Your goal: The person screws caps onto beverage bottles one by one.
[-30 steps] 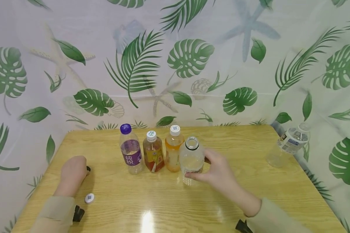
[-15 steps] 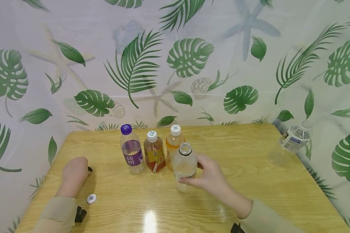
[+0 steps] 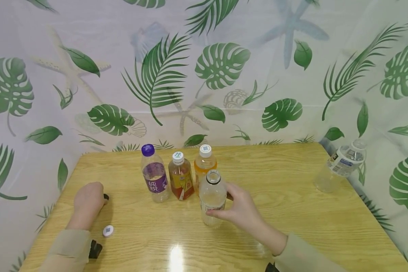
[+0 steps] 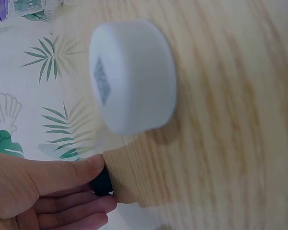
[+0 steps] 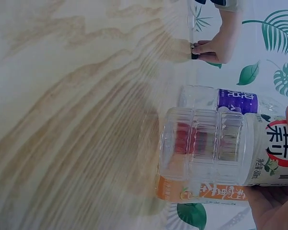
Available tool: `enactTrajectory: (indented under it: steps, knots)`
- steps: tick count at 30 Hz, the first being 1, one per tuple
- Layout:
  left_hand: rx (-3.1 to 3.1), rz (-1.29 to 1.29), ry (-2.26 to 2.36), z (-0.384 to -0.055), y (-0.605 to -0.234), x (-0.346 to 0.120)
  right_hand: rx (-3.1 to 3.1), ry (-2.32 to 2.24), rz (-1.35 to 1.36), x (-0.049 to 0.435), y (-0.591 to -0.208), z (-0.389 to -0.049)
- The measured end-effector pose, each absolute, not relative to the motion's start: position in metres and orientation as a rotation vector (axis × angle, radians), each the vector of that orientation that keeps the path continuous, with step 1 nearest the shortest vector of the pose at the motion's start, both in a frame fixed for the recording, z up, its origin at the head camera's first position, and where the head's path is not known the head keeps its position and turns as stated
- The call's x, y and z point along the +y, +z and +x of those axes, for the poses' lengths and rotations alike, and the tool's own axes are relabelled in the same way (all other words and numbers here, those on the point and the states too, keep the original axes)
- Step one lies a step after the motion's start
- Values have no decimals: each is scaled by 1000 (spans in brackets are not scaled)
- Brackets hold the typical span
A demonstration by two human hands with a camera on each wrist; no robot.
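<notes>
Hands are well apart. Left hand (image 3: pixel 88 200) pinches a black cap (image 4: pixel 102 183) between thumb and fingers, low at the left of the table (image 3: pixel 275 181). Right hand (image 3: pixel 239 209) grips the clear bottle (image 3: pixel 213 195) from its right side, thumb across the label; the bottle is uncapped and roughly upright; whether its base touches the table cannot be told. It partly covers the orange bottle (image 3: pixel 205 162). Beside that stand the tea bottle (image 3: pixel 181 177) and purple bottle (image 3: pixel 155 177), both capped. White cap (image 3: pixel 108 231) lies near the left wrist. Second clear bottle (image 3: pixel 343 162) stands at the table's right edge.
</notes>
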State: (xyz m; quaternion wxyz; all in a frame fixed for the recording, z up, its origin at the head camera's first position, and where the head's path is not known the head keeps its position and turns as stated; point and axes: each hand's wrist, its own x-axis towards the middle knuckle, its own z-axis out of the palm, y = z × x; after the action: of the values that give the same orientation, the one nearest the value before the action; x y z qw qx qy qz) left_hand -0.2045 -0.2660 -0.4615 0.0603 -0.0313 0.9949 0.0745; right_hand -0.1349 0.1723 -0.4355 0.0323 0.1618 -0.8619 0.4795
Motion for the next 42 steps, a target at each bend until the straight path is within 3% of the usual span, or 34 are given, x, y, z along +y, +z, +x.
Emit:
enactTrajectory:
  steps: [42]
  knots:
    - [3008, -99, 247, -202, -463, -266, -2596, 1500, 503, 167, -456, -143]
